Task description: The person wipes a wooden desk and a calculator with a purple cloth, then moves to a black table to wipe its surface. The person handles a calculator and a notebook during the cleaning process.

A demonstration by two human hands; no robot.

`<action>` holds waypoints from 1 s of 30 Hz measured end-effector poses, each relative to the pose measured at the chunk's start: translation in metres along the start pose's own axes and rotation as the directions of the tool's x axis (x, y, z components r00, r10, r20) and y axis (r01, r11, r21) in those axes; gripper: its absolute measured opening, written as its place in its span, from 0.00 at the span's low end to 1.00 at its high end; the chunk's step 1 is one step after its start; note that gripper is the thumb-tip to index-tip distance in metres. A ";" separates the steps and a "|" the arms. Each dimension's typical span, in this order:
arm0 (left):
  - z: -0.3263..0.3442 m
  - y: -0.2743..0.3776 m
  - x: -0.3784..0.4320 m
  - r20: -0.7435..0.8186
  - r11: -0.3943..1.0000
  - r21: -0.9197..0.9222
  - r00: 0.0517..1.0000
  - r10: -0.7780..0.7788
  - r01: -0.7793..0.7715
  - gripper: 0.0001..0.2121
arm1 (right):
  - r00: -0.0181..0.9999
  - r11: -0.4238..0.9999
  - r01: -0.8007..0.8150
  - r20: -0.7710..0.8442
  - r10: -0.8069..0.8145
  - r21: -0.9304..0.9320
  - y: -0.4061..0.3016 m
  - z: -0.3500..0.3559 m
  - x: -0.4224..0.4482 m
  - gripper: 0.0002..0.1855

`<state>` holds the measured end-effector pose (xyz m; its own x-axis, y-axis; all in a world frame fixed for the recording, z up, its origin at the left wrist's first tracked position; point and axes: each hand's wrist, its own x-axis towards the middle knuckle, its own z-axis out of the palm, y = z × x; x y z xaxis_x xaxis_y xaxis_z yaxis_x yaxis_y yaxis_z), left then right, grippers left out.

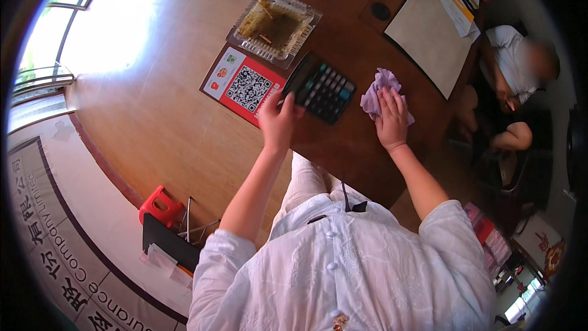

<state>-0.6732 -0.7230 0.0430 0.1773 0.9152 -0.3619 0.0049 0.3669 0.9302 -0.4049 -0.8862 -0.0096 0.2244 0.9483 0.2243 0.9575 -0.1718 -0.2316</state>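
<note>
My left hand (279,122) grips the near left edge of a black desktop calculator (327,89) between thumb and fingers. Both look slightly blurred, and I cannot tell whether the calculator is raised off the brown wooden table (342,147). Under the palm and fingers of my right hand (391,117) is a crumpled light purple cloth (383,80), pressed on the tabletop. A red and white card with a printed code (248,85) lies by the table's left edge, partly behind my left hand. Beyond it sits a square clear ashtray (275,23), stained brown inside, with cigarette butts.
A large pale desk pad (427,32) bears papers and envelopes (455,7) at the far right. Near it lies a dark round object (380,11). Another person (510,64) sits beyond the table's right side. A red plastic stool (161,207) stands on the floor at left.
</note>
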 end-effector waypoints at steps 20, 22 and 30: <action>0.063 -0.028 0.021 -0.154 0.994 -0.012 0.982 0.106 -0.109 0.15 | 0.999 0.999 -0.032 0.028 0.031 0.044 -0.023 -0.004 -0.030 0.33; 0.052 -0.032 -0.009 -0.044 0.913 0.250 0.939 0.342 -0.321 0.13 | 0.992 0.995 0.036 0.115 -0.046 0.091 -0.040 -0.017 -0.064 0.33; 0.029 -0.079 -0.046 0.506 0.302 0.632 0.676 0.536 -0.713 0.20 | 0.962 0.980 0.200 0.190 -0.196 0.001 0.012 -0.014 -0.050 0.34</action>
<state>-0.6532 -0.7992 -0.0116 0.6205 0.7307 0.2848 0.4974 -0.6474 0.5774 -0.4023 -0.9397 -0.0107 -0.0065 0.9967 0.0813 0.9829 0.0213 -0.1830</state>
